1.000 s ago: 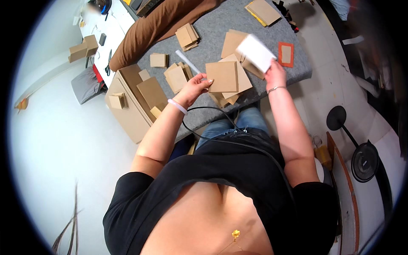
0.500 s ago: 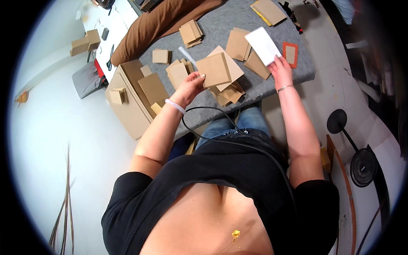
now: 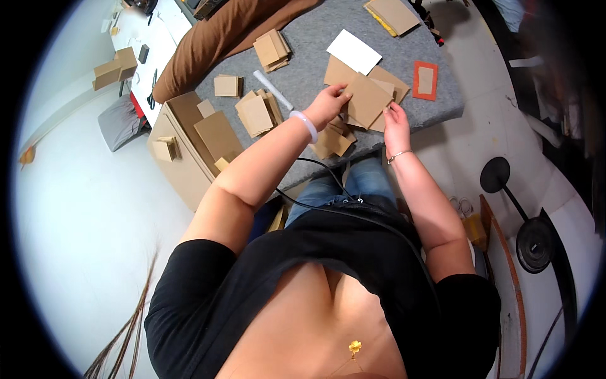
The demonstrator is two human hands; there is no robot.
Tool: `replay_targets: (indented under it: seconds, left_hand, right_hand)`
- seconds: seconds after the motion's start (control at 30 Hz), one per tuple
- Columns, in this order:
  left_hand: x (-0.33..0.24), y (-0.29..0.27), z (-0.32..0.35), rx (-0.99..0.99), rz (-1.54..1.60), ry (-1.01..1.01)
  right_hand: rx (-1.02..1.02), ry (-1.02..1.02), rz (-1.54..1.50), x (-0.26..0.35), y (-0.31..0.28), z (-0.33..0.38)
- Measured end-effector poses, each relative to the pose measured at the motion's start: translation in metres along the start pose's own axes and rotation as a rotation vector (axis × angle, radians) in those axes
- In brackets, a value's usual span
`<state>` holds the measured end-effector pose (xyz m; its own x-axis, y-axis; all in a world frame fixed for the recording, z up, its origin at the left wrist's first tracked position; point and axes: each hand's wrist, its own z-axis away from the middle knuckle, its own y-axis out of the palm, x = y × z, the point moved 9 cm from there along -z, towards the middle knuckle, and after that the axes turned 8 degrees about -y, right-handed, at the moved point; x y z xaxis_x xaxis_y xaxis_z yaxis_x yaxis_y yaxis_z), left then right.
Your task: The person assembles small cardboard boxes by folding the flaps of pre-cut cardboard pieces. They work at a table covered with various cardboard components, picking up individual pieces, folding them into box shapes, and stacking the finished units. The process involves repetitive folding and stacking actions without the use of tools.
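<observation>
A square tan cardboard piece (image 3: pixel 367 99) is held between my two hands over the near part of the grey felt-covered table (image 3: pixel 309 47). My left hand (image 3: pixel 329 104) grips its left edge, with thumb and fingers closed on it. My right hand (image 3: pixel 396 126) pinches its right corner. Just beyond it, a white card (image 3: pixel 354 52) lies on other tan boards (image 3: pixel 391 82). Below my left hand sit several smaller cardboard pieces (image 3: pixel 334 140), partly covered by the hand and the held piece.
Stacks of small tan pieces (image 3: pixel 271 49) (image 3: pixel 257 115) and a translucent strip (image 3: pixel 273 90) lie to the left. An open cardboard box (image 3: pixel 183 148) stands at the table's left edge. Brown cloth (image 3: pixel 214 47) lies behind. An orange frame-like piece (image 3: pixel 425 81) is at right.
My right hand has let go of the white card, which now lies on the boards, and has come to the cardboard piece. My left hand has moved right with that piece.
</observation>
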<state>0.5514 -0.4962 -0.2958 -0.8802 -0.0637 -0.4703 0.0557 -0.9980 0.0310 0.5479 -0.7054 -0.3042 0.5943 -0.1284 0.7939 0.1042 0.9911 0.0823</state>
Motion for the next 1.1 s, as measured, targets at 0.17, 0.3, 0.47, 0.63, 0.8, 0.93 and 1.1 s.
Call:
replay_targets:
  seconds: [0.17, 0.3, 0.47, 0.63, 0.8, 0.93, 1.1]
  left_hand:
    - [-0.024, 0.029, 0.014, 0.041, 0.091, -0.073]
    - [-0.020, 0.025, 0.020, -0.020, 0.170, -0.078]
    - [-0.012, 0.014, 0.013, -0.089, 0.185, -0.080]
    - [-0.018, 0.026, -0.032, -0.179, -0.135, 0.169]
    - [-0.042, 0.046, -0.008, -0.561, -0.611, 0.396]
    - [-0.029, 0.048, -0.015, -0.480, -0.545, 0.244]
    - [-0.025, 0.042, -0.026, -0.251, -0.397, 0.043]
  right_hand:
    - [-0.194, 0.146, -0.304, 0.011, -0.019, 0.006]
    - [-0.325, 0.106, -0.390, 0.008, -0.035, 0.004]
    - [-0.633, -0.022, -0.310, -0.005, -0.093, -0.011]
    - [-0.726, -0.012, -0.383, 0.003, -0.117, -0.008]
    - [-0.284, 0.128, -0.394, -0.047, -0.073, -0.032]
    - [-0.233, 0.191, -0.295, -0.051, -0.059, -0.025]
    - [-0.086, 0.284, -0.489, -0.050, -0.066, -0.029]
